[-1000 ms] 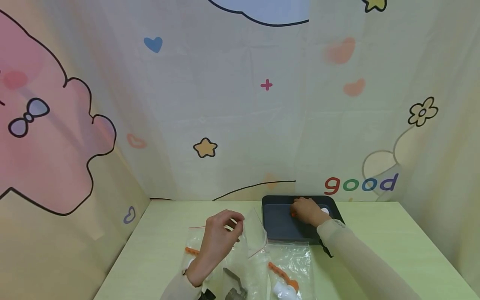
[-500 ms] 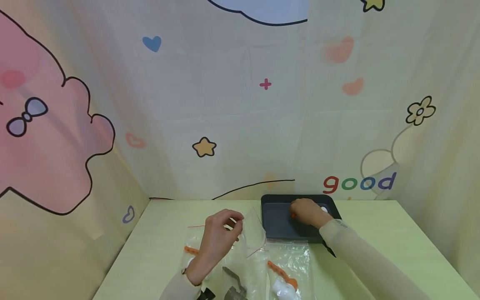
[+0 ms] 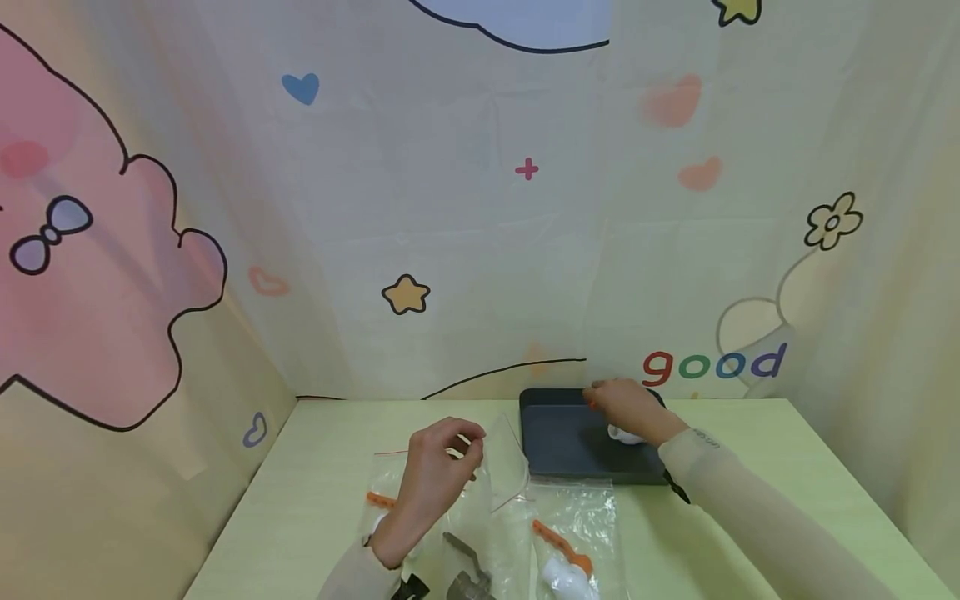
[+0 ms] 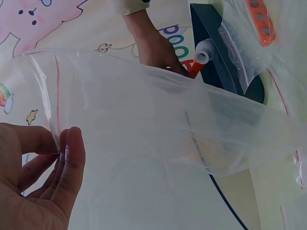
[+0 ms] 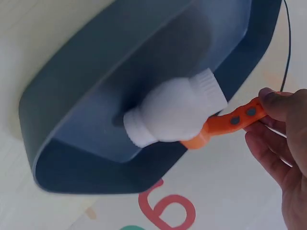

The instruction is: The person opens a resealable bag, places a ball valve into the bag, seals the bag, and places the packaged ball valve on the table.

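In the right wrist view a white plastic ball valve (image 5: 170, 108) hangs over the dark tray (image 5: 72, 91). My right hand (image 5: 283, 134) pinches the end of its orange lever handle (image 5: 235, 120) between thumb and fingers. In the head view this right hand (image 3: 630, 408) is above the far right of the tray, and the valve's white body shows just below it. My left hand (image 3: 442, 471) pinches the top edge of a clear zip bag (image 4: 120, 110) with a red seal line. That bag is held up, its body sagging toward the tray in the left wrist view.
Several clear zip bags lie on the pale table (image 3: 300, 467). One holds a white ball valve (image 3: 568, 577) with an orange handle, and another orange handle (image 3: 381, 500) shows at left. A grey lever valve (image 3: 470, 587) lies near the front. A patterned curtain (image 3: 480, 250) rises behind the table.
My right hand has risen from inside the tray, lifting the white ball valve by its orange handle. My left hand and its bag have stayed in place.
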Motion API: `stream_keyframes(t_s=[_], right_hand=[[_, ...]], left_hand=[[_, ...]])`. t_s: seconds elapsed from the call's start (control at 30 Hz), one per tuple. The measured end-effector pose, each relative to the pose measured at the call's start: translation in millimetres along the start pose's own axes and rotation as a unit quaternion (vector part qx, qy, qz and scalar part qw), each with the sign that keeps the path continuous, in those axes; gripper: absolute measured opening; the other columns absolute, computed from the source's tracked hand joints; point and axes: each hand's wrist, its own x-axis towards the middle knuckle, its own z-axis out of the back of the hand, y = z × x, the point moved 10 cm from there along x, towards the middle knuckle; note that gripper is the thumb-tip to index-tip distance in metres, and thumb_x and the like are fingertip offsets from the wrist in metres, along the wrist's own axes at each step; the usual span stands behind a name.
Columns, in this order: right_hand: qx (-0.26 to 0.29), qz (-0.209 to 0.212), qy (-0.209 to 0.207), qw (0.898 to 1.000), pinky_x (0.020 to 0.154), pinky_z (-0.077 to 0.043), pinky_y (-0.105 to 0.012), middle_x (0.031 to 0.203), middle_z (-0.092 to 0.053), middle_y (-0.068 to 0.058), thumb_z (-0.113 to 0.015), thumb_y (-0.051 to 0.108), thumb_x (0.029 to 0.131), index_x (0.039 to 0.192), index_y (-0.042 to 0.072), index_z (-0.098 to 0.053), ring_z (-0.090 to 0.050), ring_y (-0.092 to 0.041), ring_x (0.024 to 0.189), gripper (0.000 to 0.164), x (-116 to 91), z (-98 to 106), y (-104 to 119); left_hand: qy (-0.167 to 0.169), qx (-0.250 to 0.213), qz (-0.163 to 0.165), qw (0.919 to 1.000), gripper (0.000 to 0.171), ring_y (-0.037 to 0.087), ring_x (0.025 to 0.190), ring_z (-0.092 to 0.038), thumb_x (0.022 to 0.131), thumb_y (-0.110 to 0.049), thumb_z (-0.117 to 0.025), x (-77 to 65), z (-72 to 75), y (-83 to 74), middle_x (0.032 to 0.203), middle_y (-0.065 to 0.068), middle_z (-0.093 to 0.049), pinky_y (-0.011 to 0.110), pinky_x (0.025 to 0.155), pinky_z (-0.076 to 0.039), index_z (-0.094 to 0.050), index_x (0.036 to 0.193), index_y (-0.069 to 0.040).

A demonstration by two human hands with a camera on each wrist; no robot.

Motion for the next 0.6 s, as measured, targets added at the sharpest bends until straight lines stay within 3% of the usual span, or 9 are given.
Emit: stream_keyframes(t_s=[0.23, 0.4, 0.6], right_hand=[[0.014, -0.005, -0.029, 0.999, 0.058, -0.053, -0.029, 0.077, -0.066, 0.000, -0.079, 0.002, 0.078, 0.089, 0.011, -0.064, -0.062, -0.015, 0.063, 0.021, -7.1, 20.8, -4.2], [0.044, -0.041, -0.025, 0.998, 0.063, -0.057, -0.030, 0.082, -0.068, -0.001, -0.078, -0.004, 0.076, 0.093, 0.010, -0.063, -0.063, -0.016, 0.066, 0.027, -13.9, 24.8, -13.7], [0.101, -0.073, -0.065, 0.990, 0.067, -0.058, -0.033, 0.087, -0.071, -0.002, -0.075, -0.002, 0.081, 0.097, 0.008, -0.065, -0.063, -0.016, 0.069, 0.022, -21.7, 38.6, -18.8]], left_hand=[[-0.001, -0.001, -0.002, 1.0000, 0.019, 0.005, 0.059, -0.063, 0.082, 0.005, -0.068, -0.5, 0.3, -0.5, 0.081, 0.001, -0.071, 0.019, 0.050, -0.053, -0.072, 0.087, -0.013], [-0.001, -0.005, -0.002, 1.0000, 0.019, 0.006, 0.059, -0.063, 0.083, 0.004, -0.068, -0.5, 0.2, -0.2, 0.081, 0.001, -0.070, 0.019, 0.050, -0.053, -0.072, 0.087, -0.014], [0.001, -0.013, 0.001, 0.9999, 0.019, 0.006, 0.058, -0.064, 0.083, 0.005, -0.067, 0.3, -0.2, -0.2, 0.081, 0.002, -0.070, 0.020, 0.049, -0.053, -0.072, 0.087, -0.013]])
